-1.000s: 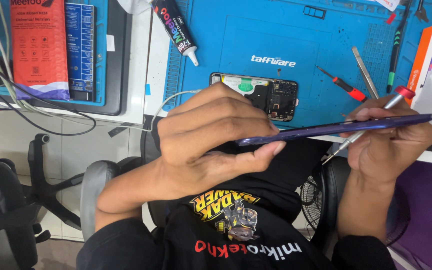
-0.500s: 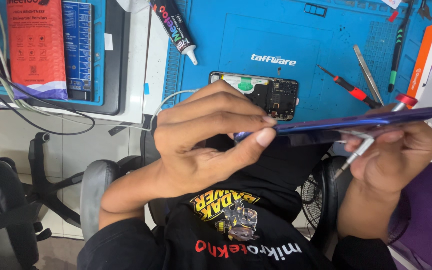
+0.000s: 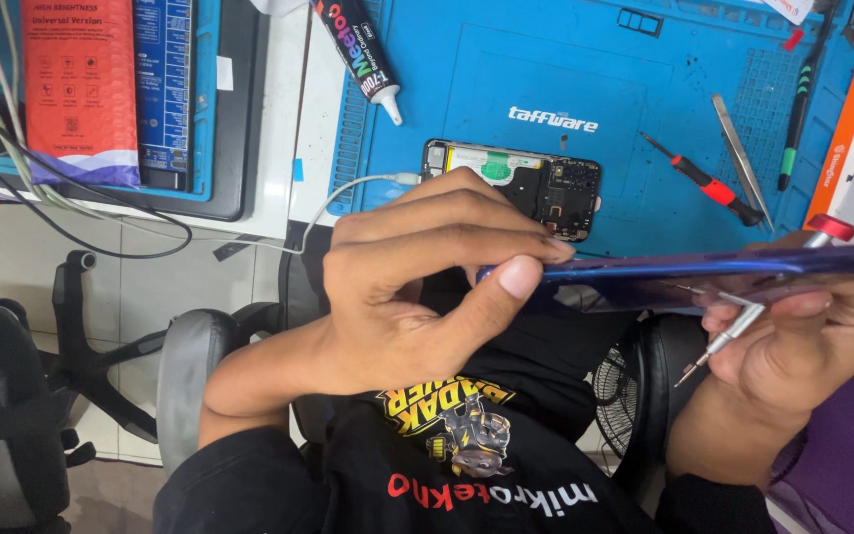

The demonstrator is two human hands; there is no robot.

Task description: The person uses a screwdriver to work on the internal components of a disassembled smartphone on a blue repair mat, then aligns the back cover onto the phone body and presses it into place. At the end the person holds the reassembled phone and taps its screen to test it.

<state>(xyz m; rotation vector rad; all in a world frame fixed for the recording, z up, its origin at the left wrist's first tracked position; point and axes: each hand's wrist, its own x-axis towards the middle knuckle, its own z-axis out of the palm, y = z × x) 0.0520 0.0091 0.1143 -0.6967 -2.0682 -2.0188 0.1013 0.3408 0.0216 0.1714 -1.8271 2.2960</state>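
The left hand (image 3: 417, 287) pinches one end of a thin blue-violet phone back cover (image 3: 704, 267) between thumb and fingertips, while the right hand (image 3: 803, 336) grips the other end and also holds a slim silver screwdriver (image 3: 733, 326) (red cap up, tip down); the cover is held edge-on above the lap, just below the opened phone (image 3: 516, 183) on the blue work mat (image 3: 644, 59)

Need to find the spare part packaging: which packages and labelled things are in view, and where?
Red flat packet: top left, rectangular, white strip below.
Blue card: right beside it, tall, narrow.
Glue tube: top centre, black, white nozzle.
Orange box: right edge, white panel.
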